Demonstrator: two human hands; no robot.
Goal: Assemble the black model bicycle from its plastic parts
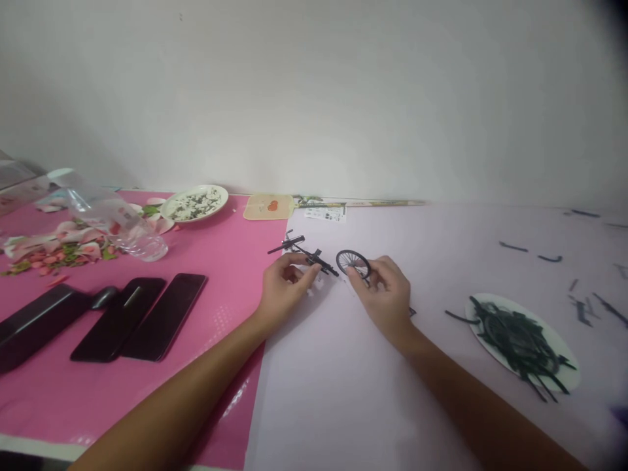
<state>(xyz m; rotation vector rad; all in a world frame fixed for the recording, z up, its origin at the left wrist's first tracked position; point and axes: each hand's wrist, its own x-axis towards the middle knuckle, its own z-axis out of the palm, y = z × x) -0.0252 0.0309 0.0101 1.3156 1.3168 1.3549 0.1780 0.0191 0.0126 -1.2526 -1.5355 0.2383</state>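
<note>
Fingers of the left hand [284, 288] pinch a black model bicycle frame [321, 263]; those of the right hand [386, 297] pinch a spoked wheel [355, 259].
Nearest, at four o'clock, a white plate [569, 379] holds heaped dark parts [515, 337], presumably left to fit. At centre, the frame looks partly built; the wheel is just beside it toward three o'clock, apart, so that join seems undone. Farther, at three o'clock, slender loose pieces [513, 246] lie scattered; at twelve, beyond the hands, is a printed sheet [336, 214].

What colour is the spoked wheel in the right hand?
The wheel looks black, in the head view.
</note>
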